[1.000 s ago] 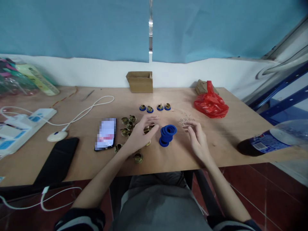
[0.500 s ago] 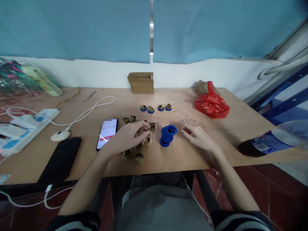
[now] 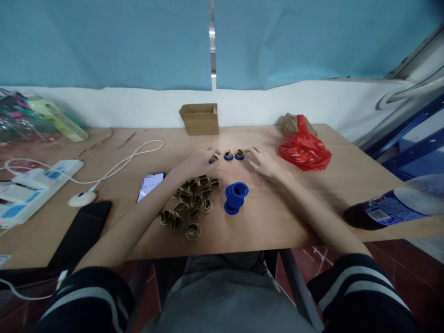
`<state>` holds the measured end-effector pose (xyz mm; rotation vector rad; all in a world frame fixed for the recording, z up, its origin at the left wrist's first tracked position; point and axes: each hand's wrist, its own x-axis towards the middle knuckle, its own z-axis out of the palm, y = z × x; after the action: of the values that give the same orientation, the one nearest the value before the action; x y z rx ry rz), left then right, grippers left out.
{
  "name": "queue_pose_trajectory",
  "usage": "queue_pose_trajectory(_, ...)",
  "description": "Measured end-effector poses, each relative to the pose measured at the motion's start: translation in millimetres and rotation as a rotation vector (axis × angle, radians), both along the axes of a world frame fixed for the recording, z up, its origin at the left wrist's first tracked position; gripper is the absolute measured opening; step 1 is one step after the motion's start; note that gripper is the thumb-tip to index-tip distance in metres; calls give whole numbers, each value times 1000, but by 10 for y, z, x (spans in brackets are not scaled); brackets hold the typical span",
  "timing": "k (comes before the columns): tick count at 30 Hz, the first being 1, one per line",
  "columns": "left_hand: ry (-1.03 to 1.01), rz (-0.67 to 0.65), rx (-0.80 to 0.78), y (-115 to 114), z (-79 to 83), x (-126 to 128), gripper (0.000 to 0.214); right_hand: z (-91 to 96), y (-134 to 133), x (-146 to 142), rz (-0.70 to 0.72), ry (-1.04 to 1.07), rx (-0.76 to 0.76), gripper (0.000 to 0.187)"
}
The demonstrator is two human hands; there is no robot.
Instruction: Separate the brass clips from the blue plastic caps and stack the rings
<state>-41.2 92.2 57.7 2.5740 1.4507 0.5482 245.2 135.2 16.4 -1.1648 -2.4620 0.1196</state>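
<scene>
My left hand (image 3: 200,162) reaches to the row of brass plug-like pieces with blue rings. Its fingers are stretched out, slightly curled, beside a ringed piece (image 3: 213,159) at the row's left end, partly covering that end; whether they touch it is unclear. Just right of the row, my right hand (image 3: 262,162) holds nothing, its fingers apart, close to another ringed piece (image 3: 239,154). A third ringed piece (image 3: 228,155) stands between the hands. Nearer me are several loose brass pieces (image 3: 185,198) and a leaning stack of blue rings (image 3: 234,198).
Small thin wire bits (image 3: 264,178) lie under my right forearm. A cardboard box (image 3: 200,120) stands at the wall, a red plastic bag (image 3: 305,150) at back right, a cola bottle (image 3: 385,208) on the right. Two phones, a cable and a power strip (image 3: 45,185) occupy the left.
Both hands have moved forward, away from me. The left left the loose brass pieces for the row's left end; the right went from beside the ring stack to the row's right end.
</scene>
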Motion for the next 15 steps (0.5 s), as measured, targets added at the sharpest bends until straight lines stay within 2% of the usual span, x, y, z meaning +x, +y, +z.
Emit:
queue_pose_trajectory(3, 38, -74, 65, 238, -115, 75, 36, -111, 191, -72, 18, 18, 11, 46)
queue_pose_trajectory(6, 101, -114, 81, 367, -177, 137, 40, -177, 344, -144, 17, -18, -19, 51)
queue_pose_trajectory(11, 169, -84, 30, 433, -209, 205, 41, -244, 503, -224, -3, -93, -57, 52)
queue_pose_trajectory(15, 206, -82, -3, 454, -218, 208, 39, -259, 554, -261, -2, -153, -82, 44)
